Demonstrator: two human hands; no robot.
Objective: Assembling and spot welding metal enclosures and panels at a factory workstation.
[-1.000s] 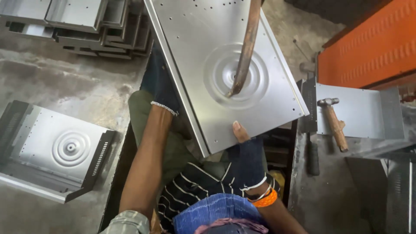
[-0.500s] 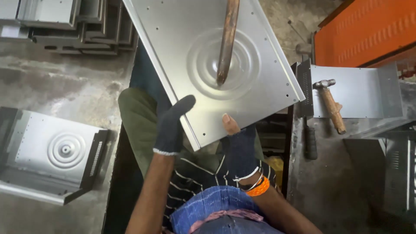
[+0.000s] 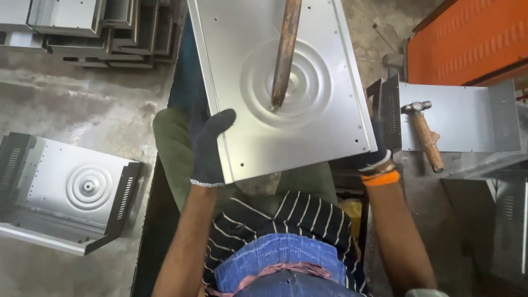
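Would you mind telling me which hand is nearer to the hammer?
Right. The right hand grips the panel's right edge, just left of the hammer; the left hand holds the panel's far-left edge.

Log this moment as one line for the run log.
left hand: gloved, grips sheet-metal panel edge | right hand: at panel's right corner, mostly hidden | rusty rod: tip on embossed rings | hammer: lying right

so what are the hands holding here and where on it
Both hold the metal panel: the gloved left hand grips its near left corner, the right hand, mostly hidden, is at its near right corner.
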